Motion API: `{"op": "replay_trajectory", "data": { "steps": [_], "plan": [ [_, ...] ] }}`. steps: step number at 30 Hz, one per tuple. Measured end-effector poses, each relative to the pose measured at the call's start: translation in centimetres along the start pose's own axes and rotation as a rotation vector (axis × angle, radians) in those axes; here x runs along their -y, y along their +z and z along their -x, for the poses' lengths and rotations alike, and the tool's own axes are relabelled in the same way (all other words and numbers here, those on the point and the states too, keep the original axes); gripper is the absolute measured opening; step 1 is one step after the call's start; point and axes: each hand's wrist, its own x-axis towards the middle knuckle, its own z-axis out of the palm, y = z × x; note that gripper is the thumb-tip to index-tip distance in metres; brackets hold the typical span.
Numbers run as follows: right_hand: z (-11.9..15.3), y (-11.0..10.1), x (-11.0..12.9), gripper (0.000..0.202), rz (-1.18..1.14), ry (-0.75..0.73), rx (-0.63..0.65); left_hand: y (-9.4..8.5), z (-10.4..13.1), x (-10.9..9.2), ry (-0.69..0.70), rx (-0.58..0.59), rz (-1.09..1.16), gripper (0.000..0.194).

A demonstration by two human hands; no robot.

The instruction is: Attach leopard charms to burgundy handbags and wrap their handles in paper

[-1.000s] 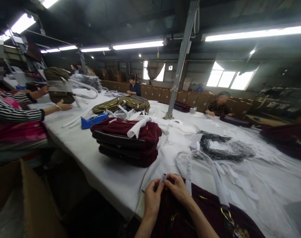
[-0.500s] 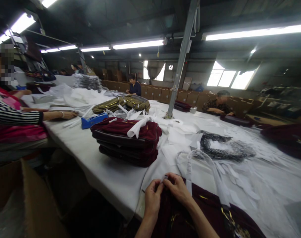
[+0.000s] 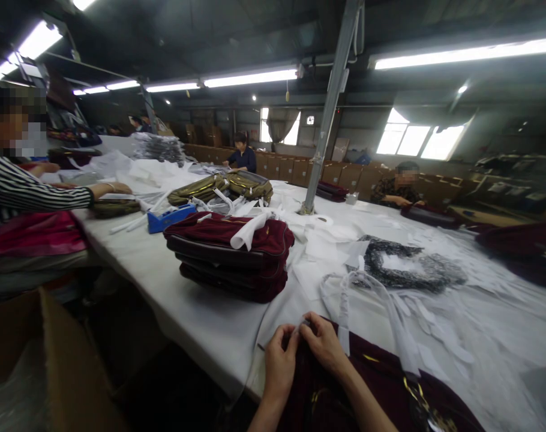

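Observation:
A dark maroon handbag (image 3: 376, 384) lies at the near edge of the table, its handles (image 3: 396, 324) wrapped in white material and its fittings gold-coloured. Over its upper left part, my left hand (image 3: 279, 354) and my right hand (image 3: 322, 345) meet with fingertips pinched. Between them shows a small whitish strip (image 3: 301, 324), held by both hands; its exact kind is too small to tell. Just beyond stands a stack of maroon bags (image 3: 230, 255) with a rolled white sheet (image 3: 248, 231) on top.
A blue tape dispenser (image 3: 169, 218) and olive bags (image 3: 221, 189) sit behind the stack. White sheets and strips cover much of the table (image 3: 201, 318). A metal post (image 3: 329, 114) rises from it. An open cardboard box (image 3: 70, 360) stands lower left. Co-workers sit around the table.
My hands stay pinched together at the bag, shifting only slightly. At left, a co-worker in striped sleeves has leaned in and moved a hand over an olive bag.

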Motion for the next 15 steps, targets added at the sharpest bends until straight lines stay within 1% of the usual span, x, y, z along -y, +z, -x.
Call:
{"op": "replay_trajectory", "data": {
  "steps": [3, 5, 7, 9, 11, 12, 15],
  "plan": [
    [-0.07, 0.07, -0.34, 0.009, -0.028, 0.030, -0.005, -0.17, 0.11, 0.15, 0.016, 0.019, 0.033, 0.026],
    [-0.20, 0.23, -0.63, 0.010, -0.069, 0.074, -0.001, -0.21, 0.26, 0.08, 0.044, -0.021, 0.007, 0.023],
    [-0.36, 0.41, -0.80, 0.012, -0.147, 0.167, 0.028, -0.19, 0.46, -0.10, 0.101, -0.056, -0.072, 0.019],
    [-0.47, 0.53, -0.75, 0.013, -0.250, 0.294, 0.078, -0.18, 0.66, -0.29, 0.191, -0.060, -0.187, 0.017],
    [-0.53, 0.54, -0.53, 0.014, -0.346, 0.394, 0.114, -0.21, 0.81, -0.43, 0.296, -0.035, -0.292, 0.018],
    [-0.54, 0.51, -0.40, 0.014, -0.379, 0.420, 0.121, -0.24, 0.86, -0.48, 0.341, -0.017, -0.334, 0.019],
    [-0.53, 0.34, -0.12, 0.014, -0.434, 0.443, 0.122, -0.36, 0.93, -0.64, 0.425, 0.044, -0.430, 0.024]
  ]
}}
